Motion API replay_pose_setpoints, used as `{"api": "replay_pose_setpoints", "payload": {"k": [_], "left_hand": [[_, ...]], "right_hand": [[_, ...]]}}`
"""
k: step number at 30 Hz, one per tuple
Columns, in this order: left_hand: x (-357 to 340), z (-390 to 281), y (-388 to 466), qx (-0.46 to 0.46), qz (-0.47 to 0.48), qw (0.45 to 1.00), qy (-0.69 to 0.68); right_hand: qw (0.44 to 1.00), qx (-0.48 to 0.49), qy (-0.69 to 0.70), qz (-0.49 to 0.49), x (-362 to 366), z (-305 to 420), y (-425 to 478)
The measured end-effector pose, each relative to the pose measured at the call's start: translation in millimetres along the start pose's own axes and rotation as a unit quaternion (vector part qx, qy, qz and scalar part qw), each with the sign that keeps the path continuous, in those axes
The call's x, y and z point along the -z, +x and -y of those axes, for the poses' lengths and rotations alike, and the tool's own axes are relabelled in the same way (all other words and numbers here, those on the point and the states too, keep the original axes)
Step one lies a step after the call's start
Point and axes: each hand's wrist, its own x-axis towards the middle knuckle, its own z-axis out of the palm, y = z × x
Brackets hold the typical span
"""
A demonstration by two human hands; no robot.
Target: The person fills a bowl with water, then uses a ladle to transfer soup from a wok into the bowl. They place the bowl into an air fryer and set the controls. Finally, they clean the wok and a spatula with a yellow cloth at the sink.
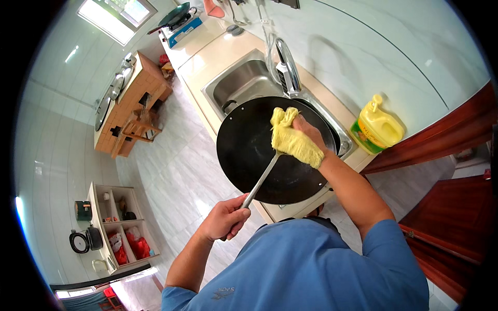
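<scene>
My left hand (228, 218) grips the handle end of a long metal cooking utensil (262, 179), which slants up over a large black wok (243, 149). A yellow cloth (293, 144) is held in my right hand (311, 131), bunched around the utensil's far end. The cloth covers that end, so its shape is hidden. Below them, the wok lies over the near part of a stainless steel sink (243, 83); one dark loop handle (228, 105) shows at its far left rim.
A chrome faucet (288, 64) rises behind the wok. On the counter's right stands a yellow detergent jug (379, 128). Another wok (175, 15) sits on a stove at the far end. A brick stove (130, 105) and a shelf unit (122, 225) stand left; a dark red wooden door (447, 217) is right.
</scene>
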Motion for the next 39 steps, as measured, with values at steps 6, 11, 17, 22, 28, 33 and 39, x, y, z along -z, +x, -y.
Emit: {"api": "replay_pose_setpoints", "payload": {"k": [6, 11, 17, 22, 28, 33, 39], "left_hand": [[-5.2, -6.4, -3.2, 0.006, 0.019, 0.999, 0.030], [-9.6, -8.9, 1.0, -0.024, 0.017, 0.998, 0.051], [-6.1, -12.1, -0.7, 0.002, 0.009, 0.999, 0.052], [-6.1, -6.0, 1.7, 0.004, 0.005, 0.998, 0.067], [-8.6, -0.2, -0.3, 0.010, 0.027, 0.998, 0.055], [-12.1, -6.9, 2.0, -0.006, 0.013, 0.999, 0.043], [-8.4, -5.7, -2.4, -0.013, -0.013, 0.997, 0.072]], "right_hand": [[0.993, -0.083, -0.063, 0.059, 15.7, 9.0, 2.0], [0.943, 0.001, 0.330, -0.049, 1.5, -21.2, 6.9], [0.934, -0.039, 0.350, -0.059, -10.9, -34.4, -6.6], [0.988, 0.016, -0.149, -0.034, -8.3, -13.8, -23.9], [0.998, -0.047, 0.030, 0.012, 12.9, -0.8, -12.7], [0.997, 0.022, -0.022, -0.076, 15.1, -8.3, -3.3], [0.980, -0.059, -0.187, 0.014, 1.6, 7.4, -13.8]]}}
